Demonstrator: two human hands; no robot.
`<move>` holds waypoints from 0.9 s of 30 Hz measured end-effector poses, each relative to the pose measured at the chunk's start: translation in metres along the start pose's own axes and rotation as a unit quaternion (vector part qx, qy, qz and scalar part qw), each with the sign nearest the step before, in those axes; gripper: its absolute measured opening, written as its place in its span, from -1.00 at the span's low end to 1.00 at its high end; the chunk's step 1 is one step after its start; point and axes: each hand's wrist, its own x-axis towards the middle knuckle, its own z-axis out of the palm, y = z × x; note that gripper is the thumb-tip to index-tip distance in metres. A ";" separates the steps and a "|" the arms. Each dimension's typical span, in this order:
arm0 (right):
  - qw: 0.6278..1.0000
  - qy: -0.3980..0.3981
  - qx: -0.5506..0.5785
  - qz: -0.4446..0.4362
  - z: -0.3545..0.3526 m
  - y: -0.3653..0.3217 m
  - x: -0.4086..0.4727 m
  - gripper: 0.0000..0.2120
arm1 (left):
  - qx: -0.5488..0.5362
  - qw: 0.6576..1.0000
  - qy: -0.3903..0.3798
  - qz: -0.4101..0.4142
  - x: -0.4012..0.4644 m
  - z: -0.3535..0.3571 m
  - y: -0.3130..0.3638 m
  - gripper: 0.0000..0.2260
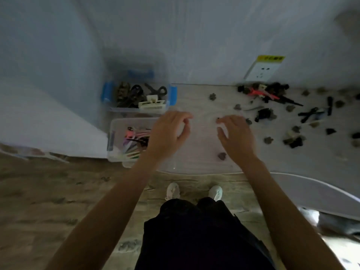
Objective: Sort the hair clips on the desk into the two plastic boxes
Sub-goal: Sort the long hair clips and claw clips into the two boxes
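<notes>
Blurry head view, looking down at pale desk [194,98] against wall.

Two clear plastic boxes at desk's left edge. Far box [136,110] with blue side latches: dark claw clips, black scissor-shaped clips, one cream claw clip [152,105] on top. Near box [116,151], plain translucent, rounded corners: flat slim clips in pink, purple, yellow, fanned out.

Loose clips [272,96] heaped at desk's far right below white wall socket [261,72] with yellow label: black tangle, one coral-red long clip. Small grey-brown claw clips scattered singly across right half; one purplish small clip [222,156] near front edge, just beside right wrist.

Left hand [167,133] over near box's right end, fingers loosely curled, thumb apart, nothing seen in it. Right hand [235,135] above desk centre, fingers curled downward; tiny dark speck at fingertip, cannot tell whether pinched or lying behind — too blurred.

Below: dark clothing, white shoes [194,191] on wood-grain floor.
</notes>
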 end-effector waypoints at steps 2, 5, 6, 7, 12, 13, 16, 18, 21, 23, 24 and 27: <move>0.996 -0.041 -0.026 0.074 -0.005 0.051 -0.013 -0.81 | -0.026 0.997 -0.071 0.014 0.016 0.031 0.020 -0.79; 0.980 -0.093 -0.056 0.164 -0.005 0.117 -0.032 -0.73 | -0.026 0.984 -0.177 0.022 0.033 0.083 0.046 -0.73; 0.976 -0.106 -0.054 0.184 -0.003 0.130 -0.035 -0.69 | -0.026 0.979 -0.200 0.014 0.038 0.098 0.052 -0.74; 0.973 -0.114 -0.054 0.193 0.001 0.140 -0.036 -0.64 | -0.028 0.976 -0.216 0.000 0.043 0.112 0.059 -0.73; 0.968 -0.158 -0.080 0.180 0.010 0.162 -0.011 -0.67 | -0.023 0.972 -0.226 -0.053 0.085 0.170 0.080 -0.67; 0.967 -0.163 -0.077 0.178 0.009 0.167 -0.003 -0.69 | -0.004 0.972 -0.227 -0.055 0.098 0.181 0.082 -0.66; 0.964 -0.176 -0.047 0.195 0.008 0.181 0.016 -0.70 | 0.086 0.963 -0.248 -0.062 0.130 0.207 0.086 -0.63; 0.960 -0.169 -0.033 0.221 0.006 0.190 0.024 -0.75 | 0.119 0.952 -0.272 -0.069 0.144 0.220 0.086 -0.64; 0.958 -0.120 0.017 0.260 -0.005 0.208 0.029 -0.86 | 0.136 0.940 -0.300 -0.095 0.156 0.236 0.087 -0.71; 0.956 -0.077 0.072 0.274 -0.014 0.217 0.029 -0.92 | 0.148 0.939 -0.294 -0.104 0.154 0.237 0.084 -0.82; 0.960 -0.064 0.091 0.257 -0.019 0.222 0.032 -0.88 | 0.148 0.943 -0.279 -0.106 0.152 0.238 0.082 -0.85; 0.982 -0.058 0.079 0.161 -0.019 0.242 0.055 -0.78 | 0.133 0.962 -0.218 -0.099 0.145 0.238 0.074 -0.86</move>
